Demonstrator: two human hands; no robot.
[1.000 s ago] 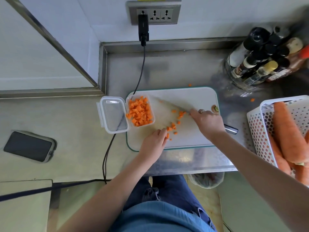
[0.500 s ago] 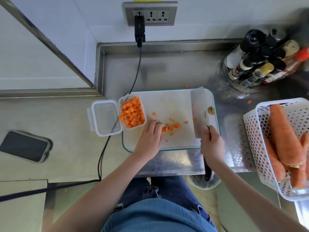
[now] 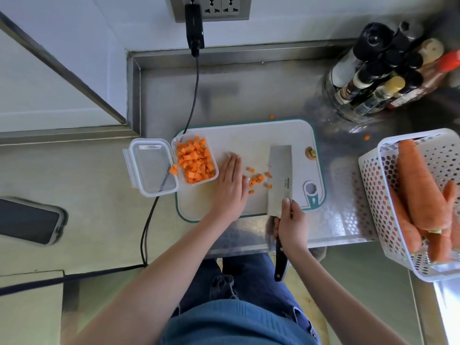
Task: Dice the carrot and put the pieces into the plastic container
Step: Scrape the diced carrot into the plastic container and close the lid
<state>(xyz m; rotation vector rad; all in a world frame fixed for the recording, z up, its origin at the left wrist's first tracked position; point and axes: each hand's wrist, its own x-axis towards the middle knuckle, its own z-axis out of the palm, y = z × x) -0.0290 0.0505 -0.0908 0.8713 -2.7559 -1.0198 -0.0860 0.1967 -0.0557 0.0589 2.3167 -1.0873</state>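
1. Orange carrot pieces [image 3: 257,179] lie loose on the cutting board [image 3: 251,135], between my hands.
2. My left hand [image 3: 230,186] lies flat, fingers spread; my right hand [image 3: 290,224] grips the cleaver [image 3: 280,174].
3. Left of them, the plastic container [image 3: 195,160] holds dice.

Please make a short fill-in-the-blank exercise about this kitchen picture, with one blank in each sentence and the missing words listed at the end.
1. The right hand holds a ____.
2. The container of diced carrot sits at the board's ____ end.
3. Whole carrots lie in a white ____.
4. The left hand lies ____ on the board, beside the loose pieces.

Missing words: cleaver; left; basket; flat
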